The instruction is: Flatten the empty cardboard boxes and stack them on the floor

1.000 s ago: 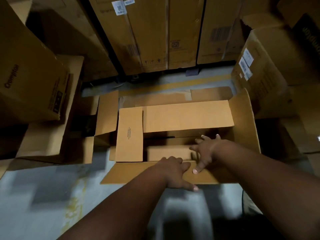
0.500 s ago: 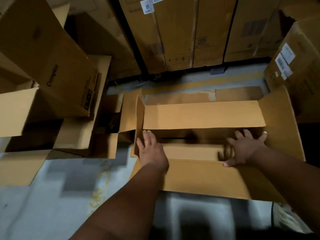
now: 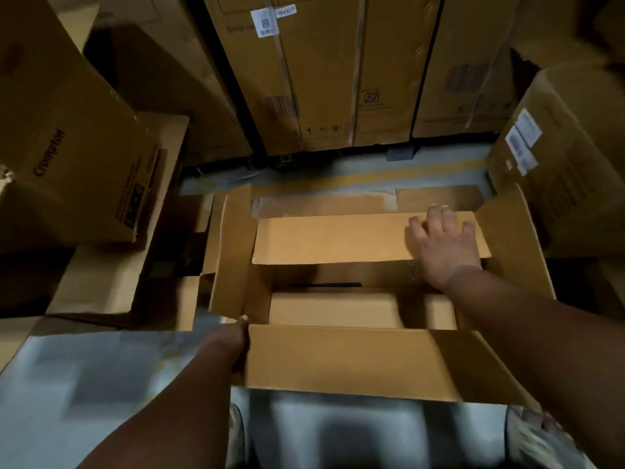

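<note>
Right now the open box [image 3: 355, 360] is sitting on the floor [image 3: 84, 384] among other cartons. The right hand [image 3: 446, 245] is lying flat, fingers spread, pressing on the far flap [image 3: 338, 236]. The left hand [image 3: 236, 336] is at the near-left corner; I cannot tell its grasp. To collapse it cleanly, all 4 flaps probably want opening outward first, then pushing opposite corners together.
</note>
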Demonstrator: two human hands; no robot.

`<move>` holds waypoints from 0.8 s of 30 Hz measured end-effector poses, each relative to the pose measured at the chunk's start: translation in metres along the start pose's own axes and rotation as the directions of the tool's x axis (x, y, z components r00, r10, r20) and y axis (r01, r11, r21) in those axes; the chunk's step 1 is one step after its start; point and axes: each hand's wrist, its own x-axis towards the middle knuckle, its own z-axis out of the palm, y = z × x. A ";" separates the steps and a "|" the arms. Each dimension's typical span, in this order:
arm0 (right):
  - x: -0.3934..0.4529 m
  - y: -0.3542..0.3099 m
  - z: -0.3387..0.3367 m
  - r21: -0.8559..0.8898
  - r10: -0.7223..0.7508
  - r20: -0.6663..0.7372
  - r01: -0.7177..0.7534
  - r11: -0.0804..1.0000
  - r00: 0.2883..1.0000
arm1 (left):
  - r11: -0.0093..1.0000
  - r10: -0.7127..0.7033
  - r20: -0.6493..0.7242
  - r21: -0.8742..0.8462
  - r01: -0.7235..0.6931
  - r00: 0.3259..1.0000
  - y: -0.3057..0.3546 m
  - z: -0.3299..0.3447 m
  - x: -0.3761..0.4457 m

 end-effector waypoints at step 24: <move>0.019 0.008 -0.097 0.427 -0.271 0.159 0.181 0.886 0.949 | 0.868 0.377 0.516 -0.487 -0.098 0.769 0.146 0.000 -0.114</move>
